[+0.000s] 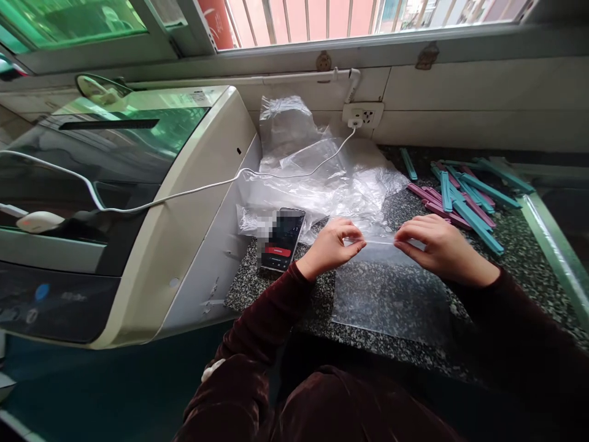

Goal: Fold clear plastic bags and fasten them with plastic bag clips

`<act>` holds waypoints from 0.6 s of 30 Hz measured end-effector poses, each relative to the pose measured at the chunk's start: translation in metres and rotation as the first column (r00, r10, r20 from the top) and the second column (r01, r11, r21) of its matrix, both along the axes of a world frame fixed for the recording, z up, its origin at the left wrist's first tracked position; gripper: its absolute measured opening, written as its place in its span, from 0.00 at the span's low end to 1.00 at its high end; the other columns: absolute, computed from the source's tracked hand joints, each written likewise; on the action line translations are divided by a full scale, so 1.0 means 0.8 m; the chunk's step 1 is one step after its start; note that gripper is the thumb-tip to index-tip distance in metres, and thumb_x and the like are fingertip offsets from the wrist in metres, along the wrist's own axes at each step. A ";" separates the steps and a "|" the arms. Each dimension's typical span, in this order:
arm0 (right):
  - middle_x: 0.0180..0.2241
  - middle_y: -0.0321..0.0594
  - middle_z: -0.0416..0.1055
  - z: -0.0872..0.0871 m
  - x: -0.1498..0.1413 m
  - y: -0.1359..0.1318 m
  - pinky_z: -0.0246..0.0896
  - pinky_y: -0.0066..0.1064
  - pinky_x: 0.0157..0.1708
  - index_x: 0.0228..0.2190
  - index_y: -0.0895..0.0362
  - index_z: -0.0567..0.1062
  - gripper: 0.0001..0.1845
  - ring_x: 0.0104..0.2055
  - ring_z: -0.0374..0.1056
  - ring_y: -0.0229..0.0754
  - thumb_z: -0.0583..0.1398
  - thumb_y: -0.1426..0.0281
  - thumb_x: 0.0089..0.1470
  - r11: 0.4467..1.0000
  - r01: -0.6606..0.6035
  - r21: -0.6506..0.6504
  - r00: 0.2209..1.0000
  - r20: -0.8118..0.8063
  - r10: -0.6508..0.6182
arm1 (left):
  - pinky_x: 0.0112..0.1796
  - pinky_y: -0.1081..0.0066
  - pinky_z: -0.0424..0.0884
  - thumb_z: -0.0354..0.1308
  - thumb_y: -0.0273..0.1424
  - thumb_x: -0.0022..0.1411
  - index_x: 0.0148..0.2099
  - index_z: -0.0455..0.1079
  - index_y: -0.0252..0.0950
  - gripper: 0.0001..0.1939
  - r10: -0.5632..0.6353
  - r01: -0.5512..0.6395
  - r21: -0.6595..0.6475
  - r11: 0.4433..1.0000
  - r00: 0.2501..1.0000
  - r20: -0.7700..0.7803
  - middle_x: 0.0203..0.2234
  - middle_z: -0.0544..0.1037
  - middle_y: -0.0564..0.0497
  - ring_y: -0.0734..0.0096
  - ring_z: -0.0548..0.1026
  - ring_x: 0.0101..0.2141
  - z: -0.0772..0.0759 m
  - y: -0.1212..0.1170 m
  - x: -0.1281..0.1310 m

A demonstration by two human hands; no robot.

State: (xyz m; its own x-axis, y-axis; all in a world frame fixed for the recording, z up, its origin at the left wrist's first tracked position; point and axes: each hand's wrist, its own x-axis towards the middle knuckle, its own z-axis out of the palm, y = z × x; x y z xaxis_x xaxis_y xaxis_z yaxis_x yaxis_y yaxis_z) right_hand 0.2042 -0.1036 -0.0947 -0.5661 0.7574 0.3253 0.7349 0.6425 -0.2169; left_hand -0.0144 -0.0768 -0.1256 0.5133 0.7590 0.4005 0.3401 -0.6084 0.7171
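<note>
A clear plastic bag [389, 294] lies flat near the counter's front edge, its far edge raised between my two hands. My left hand [335, 244] pinches that edge at its left part, thumb against fingers. At the right part of the same edge, my right hand [427, 242] pinches it in the same way. Behind my hands spreads a crumpled heap of clear plastic bags [317, 175]. To the right lies a pile of turquoise and pink plastic bag clips [469, 212], close to my right hand. A phone [283, 238] lies beside my left wrist.
A washing machine [202, 178] stands at the left, against the speckled counter [317, 307]. A white cable [197, 191] runs across it to a wall socket [363, 115]. A pale-edged glass panel [552, 252] is at the right. A barred window is behind.
</note>
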 end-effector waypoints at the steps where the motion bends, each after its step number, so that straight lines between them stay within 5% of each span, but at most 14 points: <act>1: 0.25 0.39 0.72 0.000 -0.002 -0.001 0.55 0.34 0.32 0.24 0.55 0.69 0.10 0.29 0.67 0.42 0.53 0.69 0.55 1.000 -0.006 0.017 1.000 0.024 0.006 | 0.35 0.70 0.64 0.61 0.28 0.52 0.27 0.71 0.33 0.04 0.022 -0.022 0.014 1.000 1.000 -0.017 0.23 0.71 0.51 0.71 0.67 0.30 -0.001 0.000 0.000; 7: 0.23 0.39 0.71 -0.006 -0.013 -0.003 0.52 0.33 0.33 0.23 0.57 0.69 0.12 0.28 0.65 0.40 0.51 0.71 0.56 0.992 -0.007 0.124 0.994 0.108 -0.006 | 0.36 0.69 0.64 0.61 0.29 0.52 0.27 0.71 0.34 0.04 0.059 -0.052 0.096 0.994 0.996 -0.071 0.25 0.71 0.50 0.68 0.66 0.32 -0.008 0.000 0.004; 13: 0.25 0.38 0.72 -0.005 -0.002 -0.002 0.51 0.31 0.32 0.26 0.57 0.71 0.08 0.29 0.64 0.40 0.55 0.68 0.54 0.995 -0.005 0.099 0.998 0.067 -0.001 | 0.36 0.70 0.64 0.59 0.26 0.53 0.22 0.66 0.34 0.09 -0.011 0.014 0.055 0.998 0.998 -0.061 0.23 0.70 0.52 0.70 0.66 0.31 -0.002 -0.002 0.005; 18: 0.23 0.37 0.71 -0.003 0.002 0.000 0.50 0.31 0.31 0.23 0.56 0.71 0.10 0.27 0.62 0.38 0.54 0.71 0.54 0.994 0.009 0.112 0.997 0.069 -0.017 | 0.36 0.69 0.64 0.60 0.29 0.53 0.25 0.69 0.35 0.07 0.043 -0.029 0.110 0.994 0.991 -0.130 0.25 0.71 0.51 0.69 0.65 0.32 -0.005 -0.003 0.004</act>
State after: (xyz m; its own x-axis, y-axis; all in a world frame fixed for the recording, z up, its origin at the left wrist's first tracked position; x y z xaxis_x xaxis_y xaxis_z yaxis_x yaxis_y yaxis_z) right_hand 0.2060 -0.1040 -0.0971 -0.5809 0.7262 0.3678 0.7543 0.6501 -0.0923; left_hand -0.0111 -0.0790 -0.1296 0.5398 0.7345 0.4113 0.4505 -0.6648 0.5959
